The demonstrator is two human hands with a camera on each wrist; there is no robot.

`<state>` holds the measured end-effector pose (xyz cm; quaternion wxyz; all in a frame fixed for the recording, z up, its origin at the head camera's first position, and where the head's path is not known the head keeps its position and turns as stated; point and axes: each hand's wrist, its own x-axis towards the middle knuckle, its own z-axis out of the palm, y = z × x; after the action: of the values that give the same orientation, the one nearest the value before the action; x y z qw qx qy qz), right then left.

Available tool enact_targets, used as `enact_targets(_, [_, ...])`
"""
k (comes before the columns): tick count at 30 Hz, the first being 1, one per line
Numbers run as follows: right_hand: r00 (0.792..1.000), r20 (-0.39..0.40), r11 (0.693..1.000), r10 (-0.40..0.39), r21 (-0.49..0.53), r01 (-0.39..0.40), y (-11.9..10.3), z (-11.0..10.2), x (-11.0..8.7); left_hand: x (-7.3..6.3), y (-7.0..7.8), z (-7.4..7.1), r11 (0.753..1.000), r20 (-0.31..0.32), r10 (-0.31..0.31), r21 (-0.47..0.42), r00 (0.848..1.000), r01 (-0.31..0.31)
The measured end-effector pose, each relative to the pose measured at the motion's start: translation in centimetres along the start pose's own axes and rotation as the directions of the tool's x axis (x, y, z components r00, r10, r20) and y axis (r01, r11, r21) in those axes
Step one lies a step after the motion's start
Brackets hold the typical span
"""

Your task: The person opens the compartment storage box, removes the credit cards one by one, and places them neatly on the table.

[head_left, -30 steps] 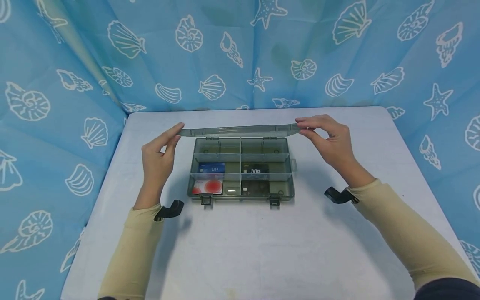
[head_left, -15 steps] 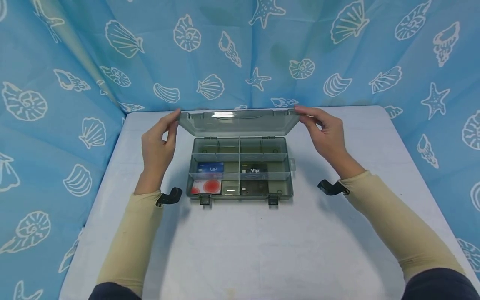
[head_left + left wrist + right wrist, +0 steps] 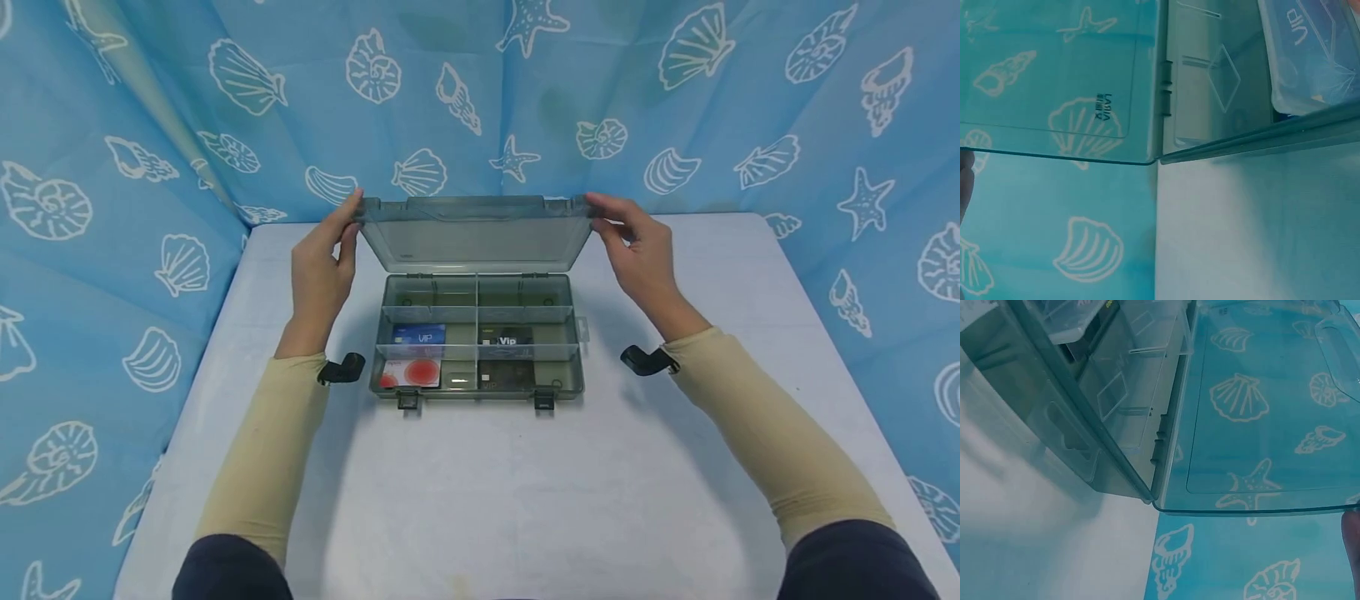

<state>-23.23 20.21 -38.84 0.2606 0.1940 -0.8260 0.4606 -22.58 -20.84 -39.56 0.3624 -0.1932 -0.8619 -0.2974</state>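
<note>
A grey-green see-through plastic box (image 3: 477, 395) lies open on the table, its hinged lid (image 3: 480, 237) raised at the back. My left hand (image 3: 321, 275) pinches the lid's left corner between thumb and fingers. At the opposite corner my right hand (image 3: 643, 258) grips the lid the same way. Dividers split the box into several compartments. A blue VIP card (image 3: 418, 334) and a white card with red circles (image 3: 411, 373) lie in the left ones; a black Vip card (image 3: 506, 337) and a dark card (image 3: 506, 375) are on the right. Only fingertips show in both wrist views.
Two dark latches (image 3: 408, 402) hang at the box's front edge, and a clear tab (image 3: 582, 328) sticks out on its right side. A white cloth covers the table (image 3: 465, 500). Behind it hangs a blue shell-patterned curtain (image 3: 480, 108).
Both hands have lifted the lid's free edge up and back, from nearly edge-on to showing its broad inner face. The box and cards have stayed in place.
</note>
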Motion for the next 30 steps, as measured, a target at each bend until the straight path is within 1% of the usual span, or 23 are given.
enact_targets(3, [1.0, -0.007, 1.0, 0.009, -0.02, -0.009, 0.3, 0.4, 0.4, 0.1, -0.3, 0.3, 1.0, 0.014, -0.019, -0.014, 1.0, 0.019])
enact_targets(7, [1.0, 0.005, 0.999, 0.025, -0.031, -0.025, 1.0, 0.7, 0.9, 0.6, -0.7, 0.9, 0.998, 0.03, -0.043, -0.036, 0.999, 0.044])
enact_targets(12, [0.995, 0.079, 0.996, 0.062, -0.073, -0.056, 2.0, 1.0, 1.0, 1.2, -1.2, 2.0, 0.995, 0.043, -0.087, -0.053, 0.995, 0.09])
enact_targets(16, [0.988, 0.13, 0.994, 0.079, -0.091, -0.067, 2.6, 1.4, 1.0, 1.1, -1.6, 2.7, 0.989, 0.052, -0.126, -0.071, 0.991, 0.129])
enact_targets(20, [0.986, 0.129, 0.991, 0.102, -0.093, -0.091, 3.0, 1.6, 0.9, 0.9, -2.0, 3.4, 0.978, 0.088, -0.182, -0.082, 0.979, 0.19])
enact_targets(24, [0.983, 0.119, 0.989, 0.136, -0.081, -0.127, 3.5, 2.2, 1.0, 0.7, -2.4, 3.9, 0.971, 0.131, -0.223, -0.058, 0.966, 0.232])
enact_targets(28, [0.97, 0.138, 0.978, 0.198, -0.092, -0.186, 4.3, 3.0, 0.5, 0.4, -2.9, 4.1, 0.963, 0.17, -0.255, -0.048, 0.952, 0.266])
enact_targets(30, [0.965, 0.152, 0.975, 0.212, -0.104, -0.198, 4.6, 3.3, 0.1, 0.3, -3.0, 4.2, 0.961, 0.188, -0.261, -0.045, 0.947, 0.274])
